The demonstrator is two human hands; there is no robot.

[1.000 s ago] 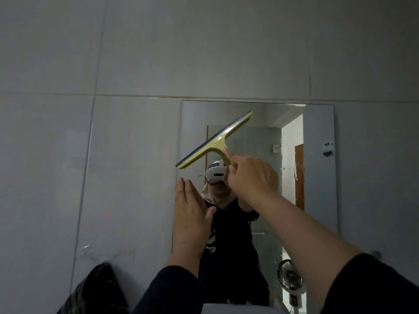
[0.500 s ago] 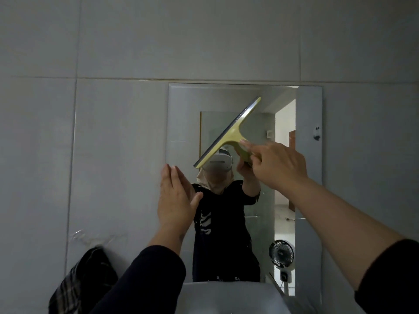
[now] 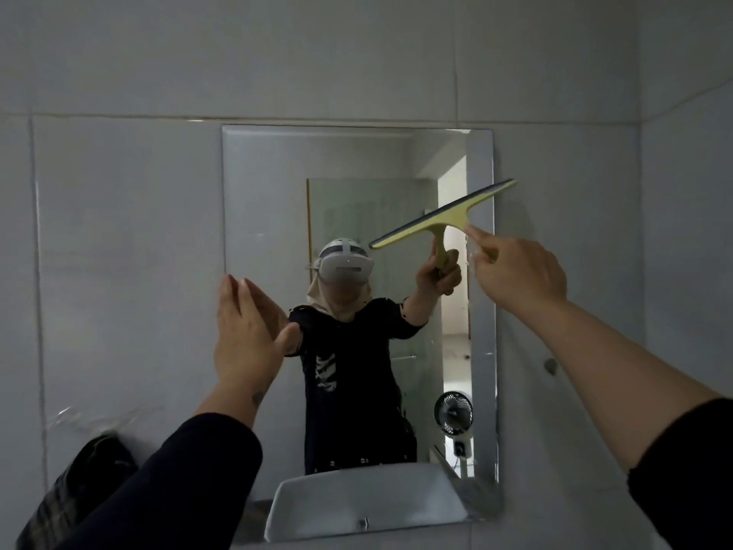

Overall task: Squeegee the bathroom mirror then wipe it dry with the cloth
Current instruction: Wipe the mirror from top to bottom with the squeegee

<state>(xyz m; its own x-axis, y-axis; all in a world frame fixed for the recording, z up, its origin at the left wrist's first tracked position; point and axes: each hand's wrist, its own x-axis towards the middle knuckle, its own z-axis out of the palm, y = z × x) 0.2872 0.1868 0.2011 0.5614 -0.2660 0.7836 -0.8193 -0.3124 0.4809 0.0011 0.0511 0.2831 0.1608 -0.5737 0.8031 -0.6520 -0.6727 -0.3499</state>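
A rectangular mirror (image 3: 269, 200) hangs on the grey tiled wall. My right hand (image 3: 519, 271) grips the handle of a yellow-green squeegee (image 3: 444, 222), index finger stretched along it. Its dark blade is tilted, right end higher, and reaches past the mirror's right edge at mid-height. My left hand (image 3: 248, 331) is flat and open at the mirror's left edge, fingers up, holding nothing. A dark checked cloth (image 3: 79, 482) hangs on the wall at lower left.
The mirror reflects a person in black, a white sink rim (image 3: 357, 506), a small fan (image 3: 454, 418) and a doorway. A small knob (image 3: 550, 366) sticks out of the wall right of the mirror. A side wall meets the tiles at far right.
My right hand has carried the squeegee from the mirror's upper left across to its right edge. The camera has pulled back, showing more of the mirror. The left hand stays at the left edge.
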